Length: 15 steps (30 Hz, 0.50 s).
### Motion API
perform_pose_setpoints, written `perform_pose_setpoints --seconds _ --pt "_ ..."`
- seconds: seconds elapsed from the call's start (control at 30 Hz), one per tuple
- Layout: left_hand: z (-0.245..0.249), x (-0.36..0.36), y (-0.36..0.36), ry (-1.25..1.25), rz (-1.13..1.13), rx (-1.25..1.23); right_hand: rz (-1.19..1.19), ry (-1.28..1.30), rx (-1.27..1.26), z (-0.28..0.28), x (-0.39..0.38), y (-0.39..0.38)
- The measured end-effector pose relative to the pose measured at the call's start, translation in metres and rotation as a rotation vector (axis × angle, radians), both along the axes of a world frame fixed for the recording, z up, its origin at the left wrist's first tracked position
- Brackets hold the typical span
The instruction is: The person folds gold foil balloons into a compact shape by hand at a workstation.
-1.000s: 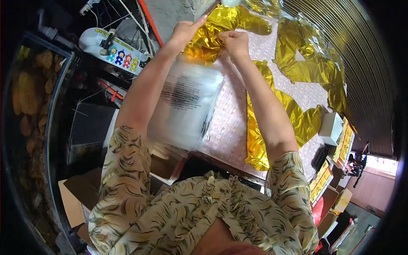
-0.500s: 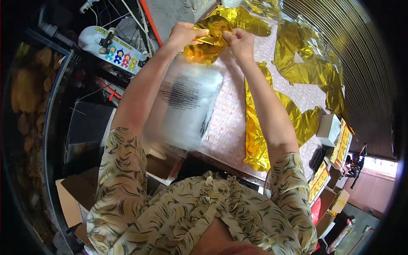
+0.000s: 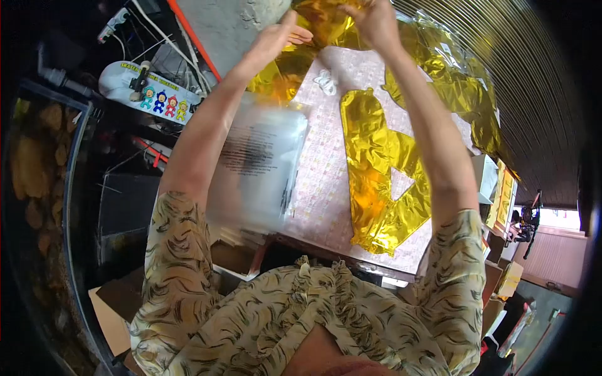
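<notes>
At the top of the head view, a shiny gold foil balloon (image 3: 326,28), flat and uninflated, lies between my hands. My left hand (image 3: 276,42) is at its left side, fingers stretched out and apart. My right hand (image 3: 378,28) is over its right side, with the thumb held away from the fingers; the fingertips blur at the frame's top edge. Nearer to me lies another flat gold foil balloon (image 3: 370,182) with a triangular hole. A stack of clear plastic bags (image 3: 257,169) with black print sits below my left forearm. A small white item (image 3: 325,83) lies between them.
More gold foil balloons (image 3: 461,88) lie at the right, against a corrugated wall (image 3: 527,88). The pink patterned cloth (image 3: 316,200) covers the table. White and yellow boxes (image 3: 495,188) stand at its right edge. A skateboard (image 3: 150,91) and cables are at the left.
Both hands have moved up and farther apart, and the foil they were pinching is now spread wider. The white item and the holed balloon have come into fuller view.
</notes>
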<state>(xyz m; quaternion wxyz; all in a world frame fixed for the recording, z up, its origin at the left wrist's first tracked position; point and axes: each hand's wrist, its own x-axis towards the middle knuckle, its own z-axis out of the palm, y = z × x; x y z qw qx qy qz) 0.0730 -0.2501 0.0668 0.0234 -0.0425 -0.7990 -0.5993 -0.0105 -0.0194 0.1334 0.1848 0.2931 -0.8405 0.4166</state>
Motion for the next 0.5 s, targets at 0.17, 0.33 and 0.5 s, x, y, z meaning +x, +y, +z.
perform_pose_setpoints --seconds 0.17,0.33,0.5 --pt "-0.01 -0.044 0.054 -0.075 -0.062 0.083 0.352 0.069 -0.123 0.061 -0.056 0.043" --pt "-0.011 -0.072 0.086 -0.387 -0.279 1.134 0.482 0.072 0.028 0.159 0.021 0.109" --pt "-0.062 -0.083 0.09 -0.022 -1.099 1.254 0.244 0.231 0.061 0.18 0.157 0.174"
